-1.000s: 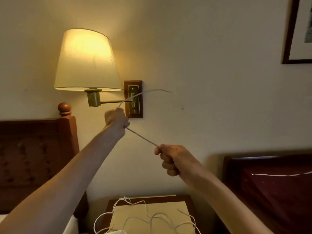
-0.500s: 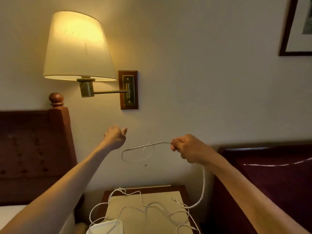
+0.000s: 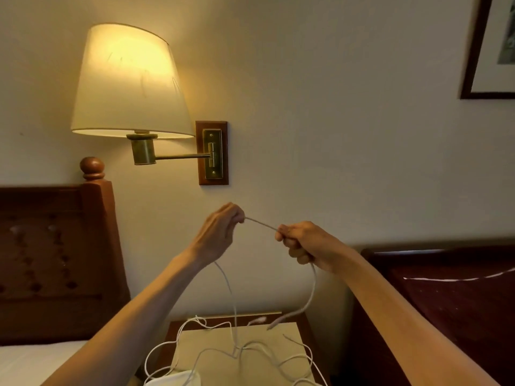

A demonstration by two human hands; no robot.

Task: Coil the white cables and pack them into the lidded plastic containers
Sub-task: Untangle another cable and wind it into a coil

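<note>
Loose loops of white cable (image 3: 262, 351) are lying on the nightstand (image 3: 303, 321) below, strands rising to the left hand (image 3: 220, 235) and right hand (image 3: 303, 243), both pinching a short taut stretch before the lit wall lamp (image 3: 131, 82).

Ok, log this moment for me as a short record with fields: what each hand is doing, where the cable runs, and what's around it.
left hand: left hand pinches the white cable at its fingers
right hand: right hand grips the same cable in a fist
cable span: short stretch runs between the two hands
cable slack: hangs from both hands to loose loops on the nightstand
containers: one pale lid-like edge at the bottom, too cropped to tell
surroundings: lit wall lamp, wooden headboard, picture frame
</note>
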